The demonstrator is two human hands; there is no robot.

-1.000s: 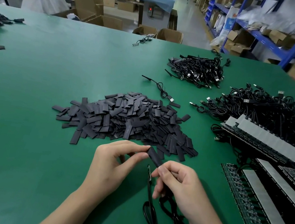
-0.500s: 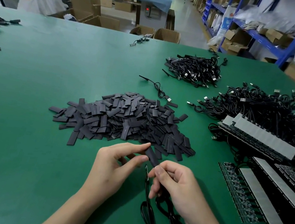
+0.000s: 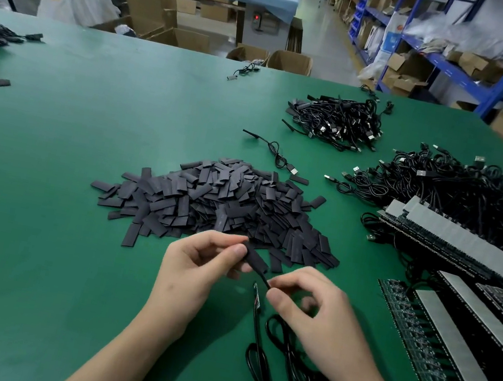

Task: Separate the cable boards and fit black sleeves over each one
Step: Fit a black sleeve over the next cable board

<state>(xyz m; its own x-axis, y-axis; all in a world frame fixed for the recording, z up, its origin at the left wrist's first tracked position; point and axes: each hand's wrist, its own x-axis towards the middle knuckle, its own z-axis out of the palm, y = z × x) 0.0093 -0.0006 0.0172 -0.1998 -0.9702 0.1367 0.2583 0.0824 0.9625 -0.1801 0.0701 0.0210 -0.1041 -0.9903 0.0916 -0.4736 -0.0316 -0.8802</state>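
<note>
My left hand pinches a black sleeve between thumb and fingers, just in front of the sleeve pile. My right hand pinches the black cable where it comes out of the sleeve's lower end. A second cable with a small bare board at its tip lies on the mat between my hands, its cord running toward me. Joined board panels with grey strips lie at the right.
The green table holds a large tangle of black USB cables at the right and a smaller bundle behind. One loose cable lies beyond the pile. Cardboard boxes, shelving and a person in white stand past the far edge.
The sleeve has slid along the cable and now covers the board end. My right fingers shifted from the sleeve's end onto the cable just below it.
</note>
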